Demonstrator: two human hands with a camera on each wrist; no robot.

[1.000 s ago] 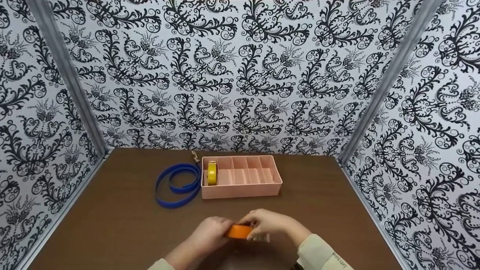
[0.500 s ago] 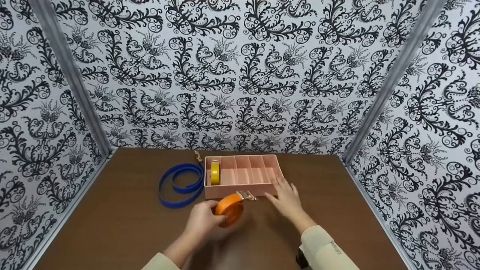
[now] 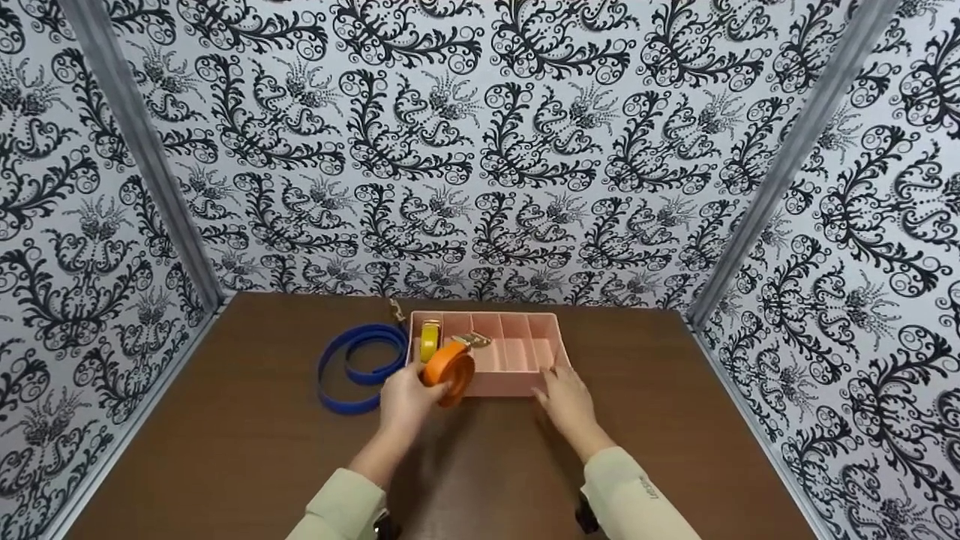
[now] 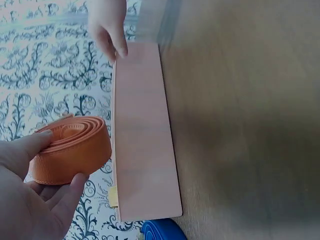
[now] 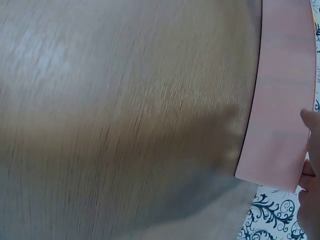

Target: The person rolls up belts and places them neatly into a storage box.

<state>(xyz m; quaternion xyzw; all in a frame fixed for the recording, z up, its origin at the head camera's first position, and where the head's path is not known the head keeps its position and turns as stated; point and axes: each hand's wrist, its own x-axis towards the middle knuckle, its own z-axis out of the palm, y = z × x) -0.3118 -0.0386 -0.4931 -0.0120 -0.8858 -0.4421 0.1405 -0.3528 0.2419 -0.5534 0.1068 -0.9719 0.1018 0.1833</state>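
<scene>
My left hand (image 3: 405, 401) holds a tightly rolled orange belt (image 4: 75, 162), thumb on top and fingers beneath. The roll hangs at the front rim of a pink divided box (image 3: 502, 384), its gold metal buckle (image 3: 471, 340) reaching over the compartments. A rolled yellow belt (image 3: 430, 341) stands upright in the leftmost compartment. My right hand (image 3: 568, 405) grips the box's front wall near the right corner, thumb outside and fingers over the rim. In the right wrist view, that thumb lies against the pink wall (image 5: 280, 100).
A loosely coiled blue belt (image 3: 346, 406) lies on the brown table (image 3: 247, 420) just left of the box. Its metal buckle (image 3: 396, 309) is at the box's back left corner. Patterned walls (image 3: 480, 187) enclose the table at the back and sides.
My left hand has carried the orange belt forward from the near table to the box's front rim. The right hand has let go of the belt and taken hold of the box's front right wall.
</scene>
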